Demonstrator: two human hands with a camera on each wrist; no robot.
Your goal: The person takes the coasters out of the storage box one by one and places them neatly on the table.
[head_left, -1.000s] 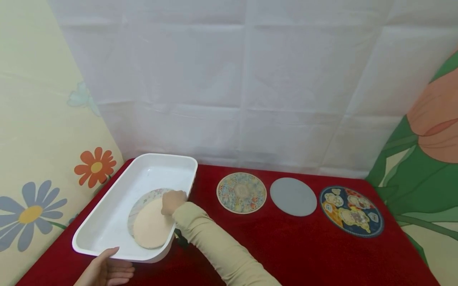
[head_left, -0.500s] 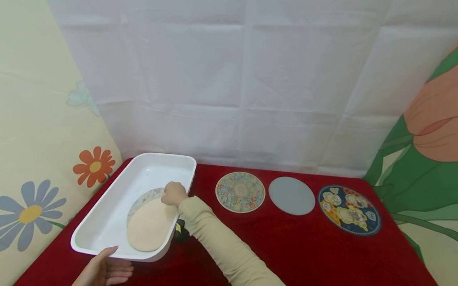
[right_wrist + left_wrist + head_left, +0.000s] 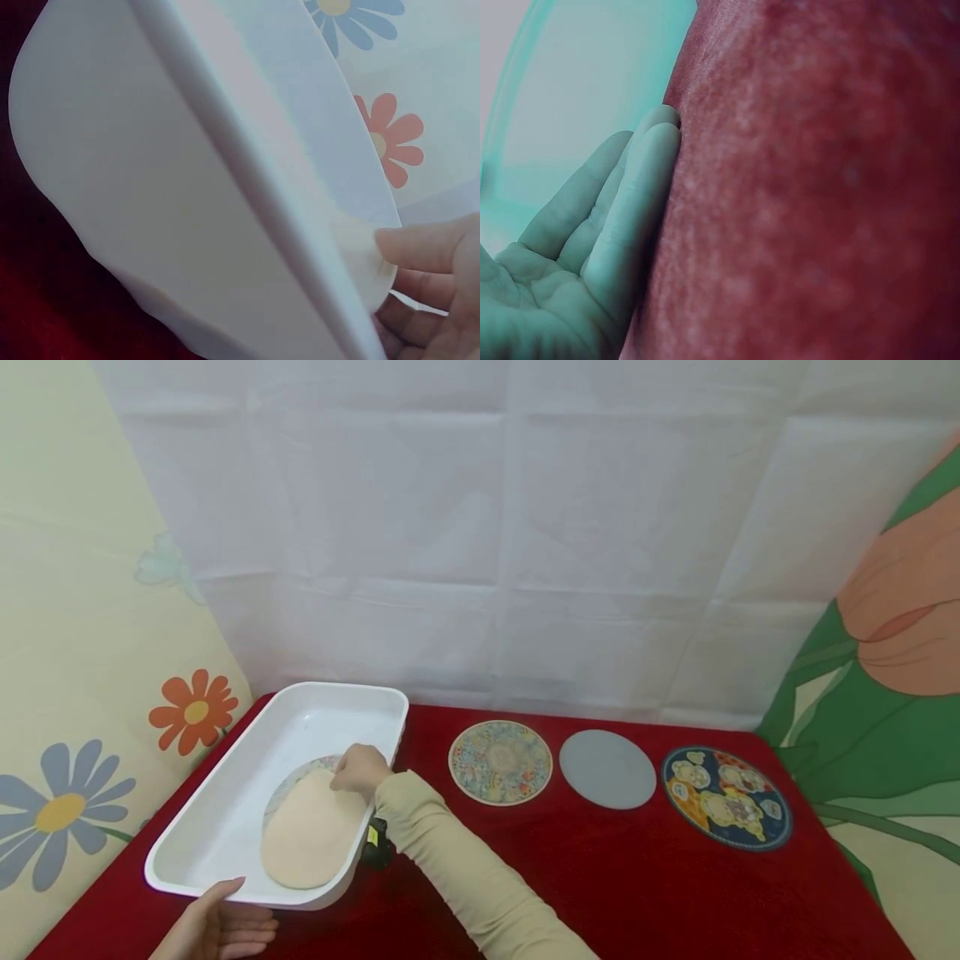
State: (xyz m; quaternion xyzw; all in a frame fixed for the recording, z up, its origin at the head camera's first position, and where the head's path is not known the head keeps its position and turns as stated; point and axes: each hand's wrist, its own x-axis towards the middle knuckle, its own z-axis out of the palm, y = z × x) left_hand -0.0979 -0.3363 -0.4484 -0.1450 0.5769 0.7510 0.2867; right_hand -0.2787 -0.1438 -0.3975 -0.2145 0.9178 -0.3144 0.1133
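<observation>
Near the front left stands a white plastic tub [image 3: 225,827]. My right hand [image 3: 363,770] reaches over its right wall and pinches the edge of a plain cream round mat [image 3: 311,839], which lies slanted inside. In the right wrist view the thumb [image 3: 420,247] presses on the pale mat's edge. A patterned round mat [image 3: 279,796] shows partly under the cream one; the rest is hidden. My left hand [image 3: 225,922] is at the tub's near rim, thumb over the rim. Its fingers [image 3: 634,217] lie straight along the red cloth in the left wrist view.
Right of the tub, a floral round mat [image 3: 500,763], a grey round mat [image 3: 607,769] and a dark blue mat with cartoon bears [image 3: 726,797] lie in a row on the red cloth [image 3: 600,877]. A white sheet [image 3: 480,527] hangs behind.
My right hand has shifted a little, and the cream mat has slid slightly left and nearer, covering more of the patterned mat. My left hand has stayed at the tub's rim.
</observation>
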